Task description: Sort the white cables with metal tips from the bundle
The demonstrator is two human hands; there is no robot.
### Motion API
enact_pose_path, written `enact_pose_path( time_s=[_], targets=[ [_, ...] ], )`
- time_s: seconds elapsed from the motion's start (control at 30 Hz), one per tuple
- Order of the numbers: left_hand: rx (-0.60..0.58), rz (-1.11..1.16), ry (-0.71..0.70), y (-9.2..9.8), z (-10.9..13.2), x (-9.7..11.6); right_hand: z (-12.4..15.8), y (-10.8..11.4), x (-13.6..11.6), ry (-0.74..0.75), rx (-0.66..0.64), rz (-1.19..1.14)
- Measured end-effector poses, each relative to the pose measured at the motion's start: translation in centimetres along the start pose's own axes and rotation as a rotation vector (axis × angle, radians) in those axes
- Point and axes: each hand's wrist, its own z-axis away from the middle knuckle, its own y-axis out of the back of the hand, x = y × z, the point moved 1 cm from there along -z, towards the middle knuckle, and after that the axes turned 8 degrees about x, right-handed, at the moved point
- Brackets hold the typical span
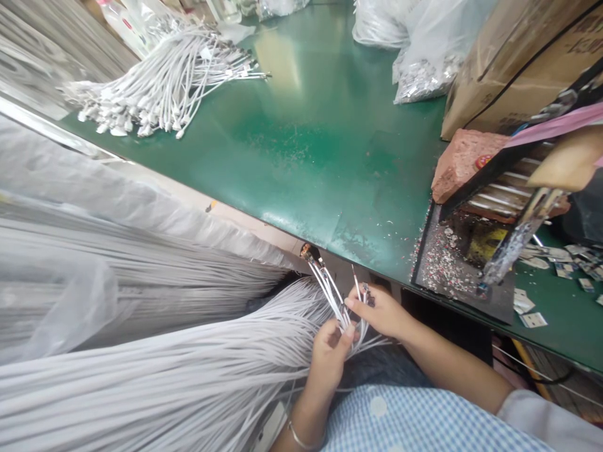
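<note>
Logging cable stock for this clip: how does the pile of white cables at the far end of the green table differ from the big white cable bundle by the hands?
The far pile of white cables is small and lies on the green table, untouched, its connector ends fanned loose. The big white cable bundle is much larger, sits below the table edge, and both the left hand and right hand grip a few of its ends. Both are thin white cables.

— How are the hands sitting?
— The left hand (330, 358) is curling closed, thumb up. The right hand (381, 312) is pinching, fingers bent, just beside it, forearms converging.
</note>
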Motion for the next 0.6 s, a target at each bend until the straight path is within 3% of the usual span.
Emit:
enact_pose_path(
  time_s=[0.23, 0.4, 0.6],
  targets=[
    [-0.051, -0.022, -0.035, 0.3, -0.2, -0.7, -0.2, -0.1, 0.0, -0.068, 0.001, 0.023],
    [-0.109, -0.078, -0.030, 0.6, 0.0, -1.2, -0.3, 0.1, 0.1, -0.036, 0.058, 0.046],
    [-0.038, -0.036, 0.046, 0.6, -0.1, -1.3, -0.1, 0.2, 0.1, 0.000, 0.038, 0.040]
  ],
)
